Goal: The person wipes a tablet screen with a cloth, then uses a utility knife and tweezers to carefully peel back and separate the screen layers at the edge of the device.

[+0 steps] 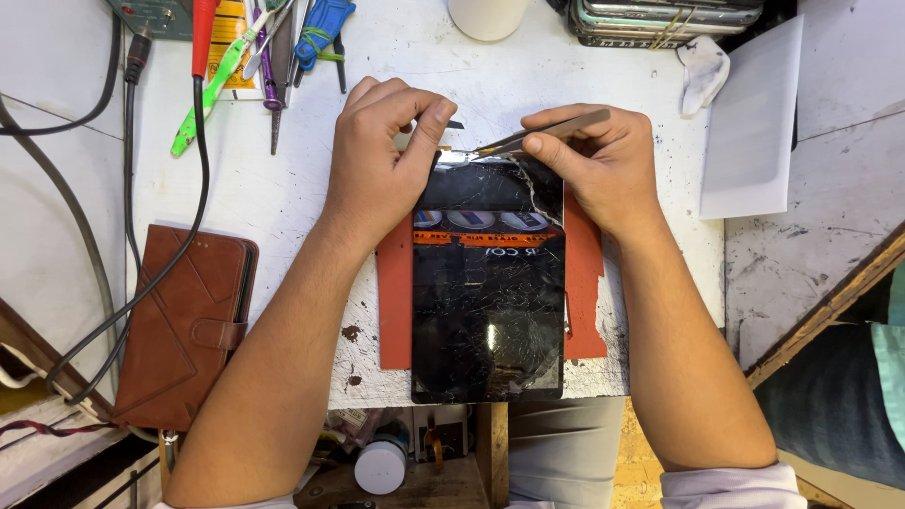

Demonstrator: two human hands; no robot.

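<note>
Tweezers pinched in right hand, left hand pinching cracked tablet edge; brown wallet case lies well left

You're looking down on a scuffed white worktop, black-flecked, under flat, even light. Left: black cables trail past a brown wallet case. Top edge: hand tools, a white cup, a stack of devices. Right: white sheet, crumpled wipe, a wood strip btwn the worn grey slab & a seat. Below: shelf w/ a white-capped jar.
</note>
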